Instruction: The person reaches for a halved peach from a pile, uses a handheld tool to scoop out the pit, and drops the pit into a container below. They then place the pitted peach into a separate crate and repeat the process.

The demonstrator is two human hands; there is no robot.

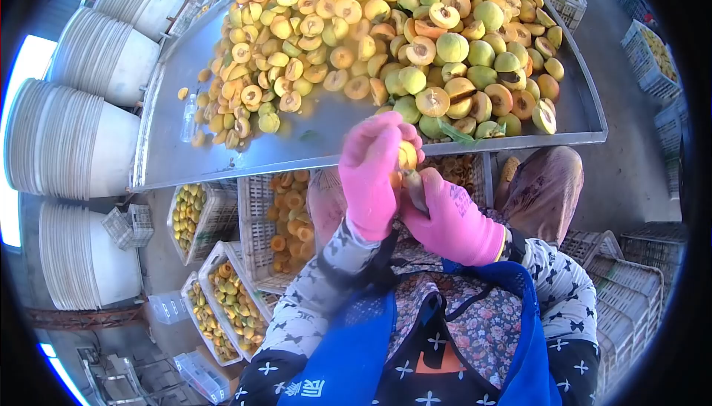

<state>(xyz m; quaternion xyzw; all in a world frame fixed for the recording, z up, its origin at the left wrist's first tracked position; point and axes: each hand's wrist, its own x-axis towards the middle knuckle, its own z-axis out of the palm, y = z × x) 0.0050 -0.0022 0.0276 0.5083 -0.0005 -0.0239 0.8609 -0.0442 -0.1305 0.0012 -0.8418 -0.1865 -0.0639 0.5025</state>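
Note:
My left hand [372, 177], in a pink glove, is closed around a small yellow peach piece [407, 155] just past the near edge of the metal table [297, 155]. My right hand [461, 222], also pink-gloved, grips a short greyish tool [415, 189] whose tip meets the fruit; its exact kind is hard to make out. Ahead of both hands lies a big heap of halved peaches [433, 101], yellow and greenish, some with brown centres. Below my left hand, a crate [256, 232] holds hollowed orange halves [293, 217].
Stacks of white tubs [119, 135] stand along the left. Crates of yellow fruit [236, 298] sit on the floor at lower left. Nested crates [627, 295] are at lower right. A clear bottle [189, 118] and a green leaf [456, 133] lie on the table.

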